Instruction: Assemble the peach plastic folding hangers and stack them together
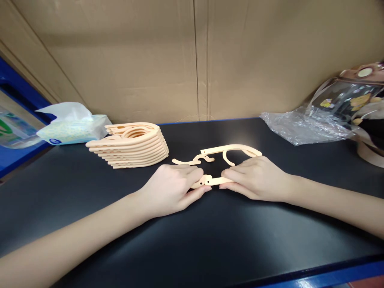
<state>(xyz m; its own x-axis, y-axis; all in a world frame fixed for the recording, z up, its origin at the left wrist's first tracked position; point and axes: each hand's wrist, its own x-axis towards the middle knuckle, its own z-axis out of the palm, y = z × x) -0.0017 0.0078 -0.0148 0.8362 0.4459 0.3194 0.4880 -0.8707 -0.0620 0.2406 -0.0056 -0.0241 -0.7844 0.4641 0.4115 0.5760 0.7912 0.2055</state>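
Note:
Both hands grip a peach plastic folding clothes hanger [216, 181] low over the black table. My left hand [174, 186] pinches its short left part, where small dark holes show near the middle. My right hand [258, 180] is closed on the straight arm to the right, hiding most of it. Just beyond my fingers lie more hanger pieces: a curved hook piece [196, 161] and a long arm with a curved hook [231, 149]. Whether these join the held part is hidden by the hands. To the left stands a neat stack of folded hangers [135, 148].
A tissue pack [75, 128] with a tissue sticking out sits at the back left. Crumpled clear plastic [303, 126] and a transparent bag [345, 100] lie at the back right. Cardboard [135, 60] stands behind the black table [195, 248], which has a blue edge.

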